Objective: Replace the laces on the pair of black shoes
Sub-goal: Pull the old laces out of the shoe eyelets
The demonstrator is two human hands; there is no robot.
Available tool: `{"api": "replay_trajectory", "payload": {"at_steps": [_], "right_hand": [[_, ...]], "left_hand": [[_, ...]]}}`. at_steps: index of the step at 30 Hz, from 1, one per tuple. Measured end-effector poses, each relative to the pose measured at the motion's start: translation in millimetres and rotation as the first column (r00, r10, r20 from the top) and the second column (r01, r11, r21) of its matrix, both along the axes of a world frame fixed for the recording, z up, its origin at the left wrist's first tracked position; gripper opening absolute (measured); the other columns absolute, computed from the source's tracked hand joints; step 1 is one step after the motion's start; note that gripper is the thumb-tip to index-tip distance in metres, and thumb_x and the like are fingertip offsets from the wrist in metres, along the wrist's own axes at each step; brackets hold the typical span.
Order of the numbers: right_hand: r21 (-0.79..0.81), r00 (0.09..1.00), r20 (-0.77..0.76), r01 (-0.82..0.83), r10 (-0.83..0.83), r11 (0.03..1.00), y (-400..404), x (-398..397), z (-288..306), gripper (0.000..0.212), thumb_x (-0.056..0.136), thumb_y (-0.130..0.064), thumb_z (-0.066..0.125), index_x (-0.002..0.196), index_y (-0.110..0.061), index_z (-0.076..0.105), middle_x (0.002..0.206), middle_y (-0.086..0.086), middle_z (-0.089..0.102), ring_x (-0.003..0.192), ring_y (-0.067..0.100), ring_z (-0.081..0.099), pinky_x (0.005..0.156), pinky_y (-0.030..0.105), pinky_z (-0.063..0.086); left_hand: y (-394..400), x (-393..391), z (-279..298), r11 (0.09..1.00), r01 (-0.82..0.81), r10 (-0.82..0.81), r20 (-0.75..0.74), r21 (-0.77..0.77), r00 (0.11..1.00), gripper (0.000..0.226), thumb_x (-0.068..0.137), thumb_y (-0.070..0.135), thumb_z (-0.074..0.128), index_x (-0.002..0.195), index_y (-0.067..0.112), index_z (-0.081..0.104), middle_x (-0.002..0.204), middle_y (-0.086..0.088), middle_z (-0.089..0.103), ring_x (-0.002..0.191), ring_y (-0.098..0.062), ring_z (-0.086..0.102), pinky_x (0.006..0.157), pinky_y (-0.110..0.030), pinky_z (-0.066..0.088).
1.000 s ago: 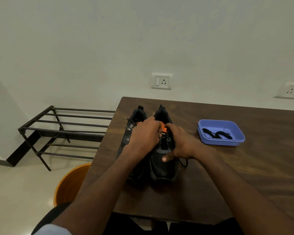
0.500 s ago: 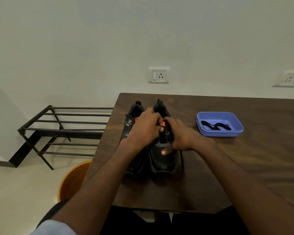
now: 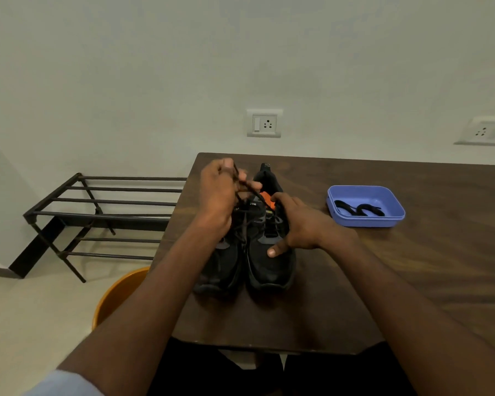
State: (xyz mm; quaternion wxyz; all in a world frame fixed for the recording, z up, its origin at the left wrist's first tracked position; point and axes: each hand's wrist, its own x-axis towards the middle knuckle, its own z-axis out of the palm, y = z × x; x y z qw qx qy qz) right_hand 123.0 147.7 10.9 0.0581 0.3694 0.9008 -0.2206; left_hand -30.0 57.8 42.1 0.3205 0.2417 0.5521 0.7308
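Two black shoes stand side by side on the brown table (image 3: 355,295), toes toward me: the left shoe (image 3: 220,270) and the right shoe (image 3: 270,267), which has an orange tab at its tongue. My left hand (image 3: 219,195) is raised above the left shoe's collar and pinches a dark lace (image 3: 242,221) that runs down toward the shoes. My right hand (image 3: 297,227) grips the right shoe across its lacing area, thumb on the vamp. Black laces (image 3: 357,210) lie in a blue tray.
The blue tray (image 3: 366,222) sits on the table right of the shoes. A black metal rack (image 3: 103,215) stands on the floor to the left, and an orange bucket (image 3: 117,295) sits below the table's left edge. Wall sockets are behind.
My left hand has lifted up and back from the right shoe's tongue, drawing a lace with it. My right hand has stayed on the right shoe.
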Motion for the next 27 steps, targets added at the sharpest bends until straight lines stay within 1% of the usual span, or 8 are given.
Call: {"api": "replay_trajectory", "payload": {"at_steps": [3,6,9,14,16,18,22,27], "right_hand": [[0.007,1.0,0.002,0.004,-0.004,1.0,0.3,0.1,0.4,0.136,0.058,-0.052,0.096,0.161,-0.034,0.008,0.162,0.002,0.033,0.142,0.031,0.044,0.109,0.055,0.047],[0.014,1.0,0.005,0.006,-0.007,1.0,-0.9,-0.2,0.6,0.135,0.058,-0.052,0.096,0.161,-0.033,0.009,0.162,0.002,0.034,0.142,0.031,0.045,0.108,0.055,0.047],[0.027,1.0,0.01,0.001,-0.002,1.0,-1.2,-0.1,0.3,0.136,0.058,-0.054,0.095,0.161,-0.033,0.009,0.162,0.002,0.034,0.141,0.03,0.045,0.108,0.053,0.048],[0.019,1.0,0.008,0.001,-0.001,1.0,-1.7,0.7,1.5,0.134,0.06,-0.051,0.095,0.161,-0.032,0.009,0.162,0.002,0.035,0.141,0.03,0.045,0.108,0.052,0.047],[0.02,1.0,-0.001,0.007,-0.007,1.0,-1.8,0.9,2.0,0.131,0.06,-0.05,0.096,0.159,-0.032,0.012,0.16,0.002,0.039,0.139,0.03,0.048,0.106,0.051,0.049],[0.017,1.0,-0.009,0.011,-0.011,1.0,-1.8,0.2,2.4,0.128,0.06,-0.048,0.096,0.157,-0.033,0.014,0.158,0.003,0.042,0.135,0.031,0.051,0.104,0.051,0.05],[0.013,1.0,-0.006,0.021,-0.02,1.0,-2.5,-1.3,3.7,0.126,0.061,-0.045,0.097,0.156,-0.034,0.014,0.152,0.005,0.049,0.128,0.032,0.056,0.099,0.049,0.052],[0.0,1.0,-0.006,0.025,-0.025,1.0,-2.8,0.4,5.5,0.124,0.061,-0.045,0.097,0.152,-0.035,0.014,0.145,0.008,0.055,0.121,0.033,0.06,0.096,0.051,0.054]], "left_hand": [[-1.9,-12.3,-1.1,0.986,-0.027,-0.01,-0.223,-0.163,0.975,0.021,0.111,0.022,0.039,0.099,0.01,0.051,0.074,-0.002,0.054,0.052,-0.012,0.05,0.052,-0.031,0.052],[1.2,-17.2,-12.7,0.922,-0.106,-0.226,-0.74,-0.372,0.634,0.006,0.103,0.025,0.059,0.099,0.023,0.063,0.088,0.005,0.065,0.072,-0.006,0.06,0.064,-0.024,0.049],[2.1,-10.6,-23.4,0.824,-0.073,-0.499,-0.78,-0.562,0.377,0.006,0.091,0.024,0.076,0.087,0.021,0.072,0.084,0.009,0.067,0.085,-0.007,0.06,0.086,-0.032,0.055],[2.6,-8.4,-25.4,0.828,-0.265,-0.449,-0.868,-0.494,0.212,0.005,0.091,0.016,0.073,0.086,0.017,0.071,0.098,0.0,0.063,0.103,-0.019,0.052,0.091,-0.037,0.052],[3.6,-8.6,-25.2,0.839,-0.261,-0.405,-0.868,-0.478,0.288,0.009,0.093,0.009,0.067,0.091,0.017,0.065,0.104,-0.004,0.061,0.101,-0.02,0.054,0.09,-0.036,0.051],[4.5,-10.1,-25.2,0.862,-0.215,-0.307,-0.811,-0.458,0.499,0.016,0.096,0.002,0.058,0.089,0.017,0.06,0.099,-0.005,0.064,0.092,-0.018,0.059,0.084,-0.036,0.054],[6.9,2.9,-28.6,0.932,-0.049,-0.102,-0.39,-0.359,0.915,0.018,0.108,0.013,0.044,0.102,0.009,0.061,0.103,-0.007,0.074,0.083,-0.011,0.069,0.076,-0.034,0.059],[9.3,18.7,-26.9,0.977,0.121,-0.1,0.124,-0.174,0.987,0.029,0.113,0.014,0.03,0.094,0.007,0.051,0.068,-0.005,0.062,0.061,-0.016,0.072,0.065,-0.032,0.059]]}}
